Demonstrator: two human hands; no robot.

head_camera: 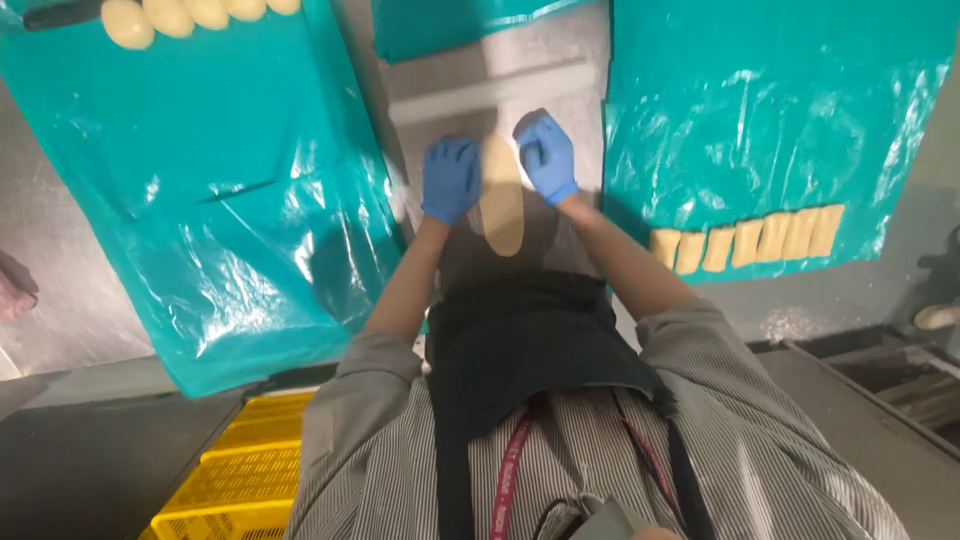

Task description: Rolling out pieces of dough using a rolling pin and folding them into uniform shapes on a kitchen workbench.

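Observation:
A long flat oval of pale dough (502, 205) lies on the steel table (470, 100) right in front of me. My left hand (449, 178), in a blue glove, rests at the dough's left edge with its fingers curled. My right hand (546, 155), also blue-gloved, sits at the dough's upper right edge, fingers bent. Whether either hand grips the dough or only presses beside it is unclear.
A teal plastic sheet (200, 200) on the left carries rounded dough pieces (180, 15) at its far end. Another teal sheet (780, 120) on the right holds a row of cut dough strips (750, 242). A yellow crate (245, 470) stands low left. A third teal sheet (440, 25) lies ahead.

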